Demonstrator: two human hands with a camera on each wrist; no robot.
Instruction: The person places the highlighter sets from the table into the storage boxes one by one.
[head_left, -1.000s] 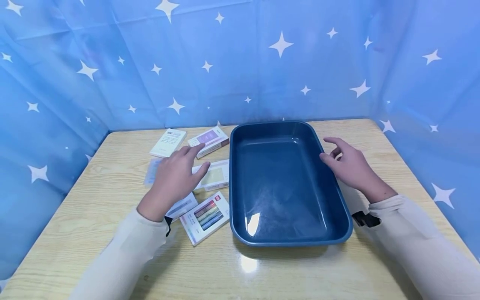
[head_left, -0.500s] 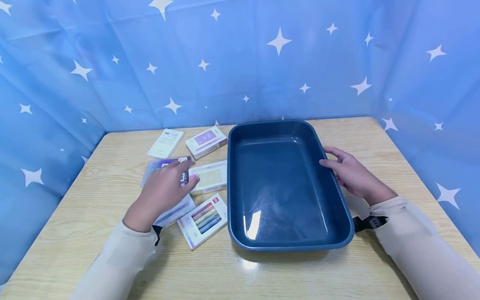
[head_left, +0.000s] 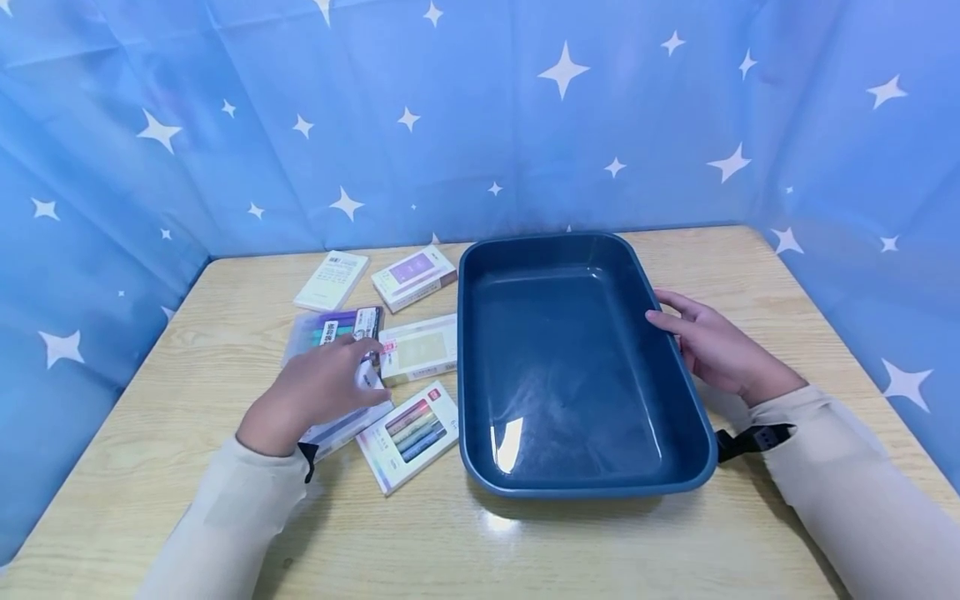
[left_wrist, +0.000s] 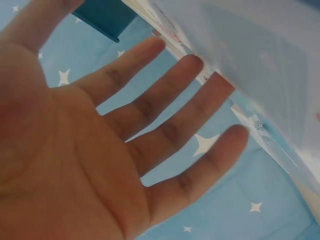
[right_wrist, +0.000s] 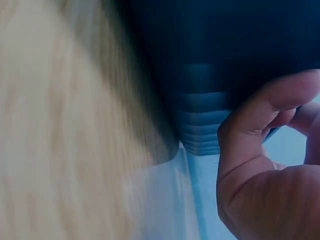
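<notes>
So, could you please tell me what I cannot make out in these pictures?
Covered box, head view: partly hidden by the left hand.
Small print on the far white box, head view: too small to read.
Tray, left wrist view: cut off by the top edge.
Right hand, right wrist view: cut off by the right edge.
Table grain, right wrist view: smeared by blur.

tray (head_left: 570, 375): solid dark blue. pen box (head_left: 382, 462): white, window showing red, yellow, blue sticks (head_left: 415, 430). far box (head_left: 414, 281): white, purple panel. middle box (head_left: 422, 352): white, pale yellow panel, red label. curtain (head_left: 480, 83): blue, white four-point stars. table (head_left: 375, 550): pale wood grain. sleeves (head_left: 225, 508): off-white. wrist straps (head_left: 752, 440): black.
</notes>
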